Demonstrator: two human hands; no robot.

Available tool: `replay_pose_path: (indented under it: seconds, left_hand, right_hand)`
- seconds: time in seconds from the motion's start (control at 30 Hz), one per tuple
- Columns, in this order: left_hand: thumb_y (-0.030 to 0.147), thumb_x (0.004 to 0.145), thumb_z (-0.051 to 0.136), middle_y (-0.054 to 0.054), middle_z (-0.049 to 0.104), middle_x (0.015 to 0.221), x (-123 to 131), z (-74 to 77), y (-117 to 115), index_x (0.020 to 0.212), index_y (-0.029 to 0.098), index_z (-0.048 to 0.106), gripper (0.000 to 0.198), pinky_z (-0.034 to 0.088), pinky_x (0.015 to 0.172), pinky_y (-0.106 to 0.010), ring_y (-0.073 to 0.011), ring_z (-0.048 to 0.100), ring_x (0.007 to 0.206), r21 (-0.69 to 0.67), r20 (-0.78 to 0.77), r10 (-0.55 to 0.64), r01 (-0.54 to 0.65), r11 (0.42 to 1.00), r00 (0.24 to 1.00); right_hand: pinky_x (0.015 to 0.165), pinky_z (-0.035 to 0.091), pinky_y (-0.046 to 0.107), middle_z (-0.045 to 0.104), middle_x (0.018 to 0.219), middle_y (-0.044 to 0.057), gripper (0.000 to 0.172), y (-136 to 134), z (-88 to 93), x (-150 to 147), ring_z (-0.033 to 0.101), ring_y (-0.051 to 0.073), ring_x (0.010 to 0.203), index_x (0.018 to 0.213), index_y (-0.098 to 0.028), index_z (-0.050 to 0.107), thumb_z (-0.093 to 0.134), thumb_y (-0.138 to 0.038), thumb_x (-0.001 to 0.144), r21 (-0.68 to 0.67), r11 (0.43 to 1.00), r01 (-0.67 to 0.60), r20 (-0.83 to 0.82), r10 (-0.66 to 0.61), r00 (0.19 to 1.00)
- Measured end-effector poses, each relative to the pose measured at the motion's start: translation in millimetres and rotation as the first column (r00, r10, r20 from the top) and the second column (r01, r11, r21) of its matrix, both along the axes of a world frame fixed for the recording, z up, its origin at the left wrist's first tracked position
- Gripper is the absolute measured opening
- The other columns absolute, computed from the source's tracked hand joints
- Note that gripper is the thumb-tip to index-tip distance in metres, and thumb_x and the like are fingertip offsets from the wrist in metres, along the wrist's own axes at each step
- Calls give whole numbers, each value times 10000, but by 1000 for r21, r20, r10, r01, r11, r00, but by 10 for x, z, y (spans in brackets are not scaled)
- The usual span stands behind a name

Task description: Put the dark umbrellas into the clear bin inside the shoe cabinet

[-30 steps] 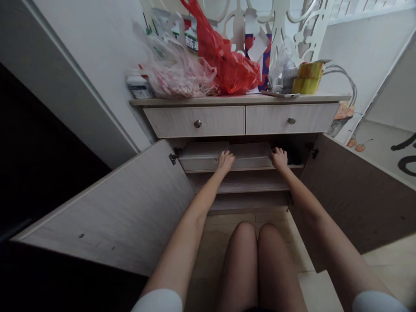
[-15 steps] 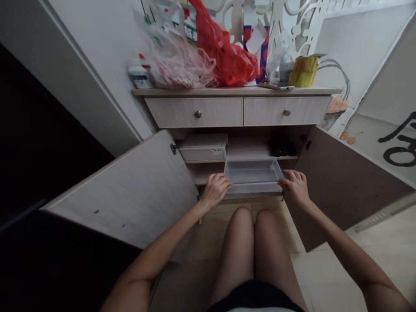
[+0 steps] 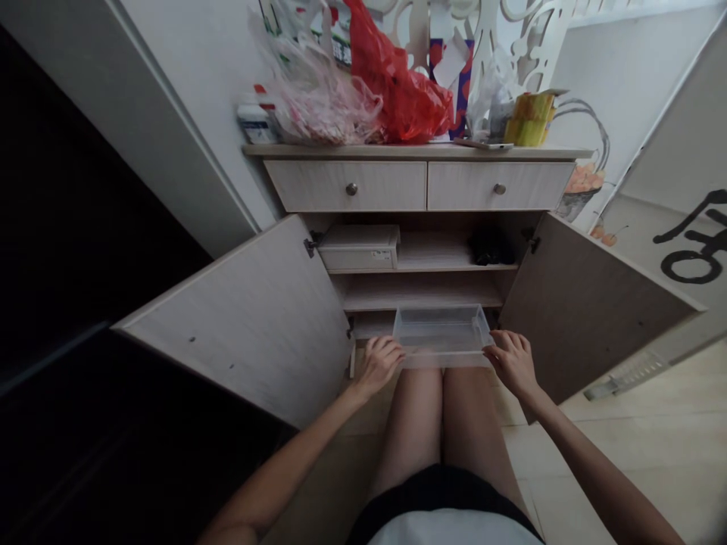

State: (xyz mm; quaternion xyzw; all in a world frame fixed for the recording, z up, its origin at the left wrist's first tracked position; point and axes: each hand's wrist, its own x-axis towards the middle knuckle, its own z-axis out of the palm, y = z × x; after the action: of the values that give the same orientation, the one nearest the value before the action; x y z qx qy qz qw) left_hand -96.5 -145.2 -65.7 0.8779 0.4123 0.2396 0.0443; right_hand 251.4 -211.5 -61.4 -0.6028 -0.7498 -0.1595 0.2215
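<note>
Black character-like strokes (image 3: 693,256) mark the wall (image 3: 636,227) well right of the right hand (image 3: 513,362); the label (image 3: 382,255) on a white box (image 3: 352,260) beyond the left hand (image 3: 379,365), and print on a bottle (image 3: 255,121) and pack (image 3: 342,52) farther off, are illegible.

The tray (image 3: 437,329) looks like clear, smooth plastic, the box (image 3: 355,260) like opaque, matt plastic. From where I stand, the doors (image 3: 255,310) show a matt, streaky wood grain; the knobs (image 3: 351,189) gleam like metal. The red bag (image 3: 406,106) is thin, crinkled, glossy plastic, the shorts (image 3: 443,488) matt cloth.
</note>
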Motion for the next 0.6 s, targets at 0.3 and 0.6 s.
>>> replay_pose_path:
  seconds: [0.3, 0.6]
  left_hand:
    - [495, 884, 588, -111, 671, 1240, 40, -267, 66, 1051, 252, 714, 321, 324, 1109, -517, -295, 516, 1266, -175, 317, 179, -128, 976, 931]
    - [716, 918, 314, -41, 530, 1493, 324, -470, 140, 1473, 371, 437, 665, 496, 1017, -483, -288, 513, 1355, -844, 529, 694, 214, 493, 488]
  right_hand:
    - [1003, 363, 430, 674, 1207, 58, 165, 65, -78, 2, 551, 256, 1132, 852, -300, 759, 624, -229, 913, 1, 1000, -30, -5, 30, 1000]
    - [1018, 407, 443, 701, 1145, 64, 139, 329, 28, 166, 615, 252, 1101, 996, -316, 761, 691, -324, 876, -249, 951, -186, -41, 181, 983]
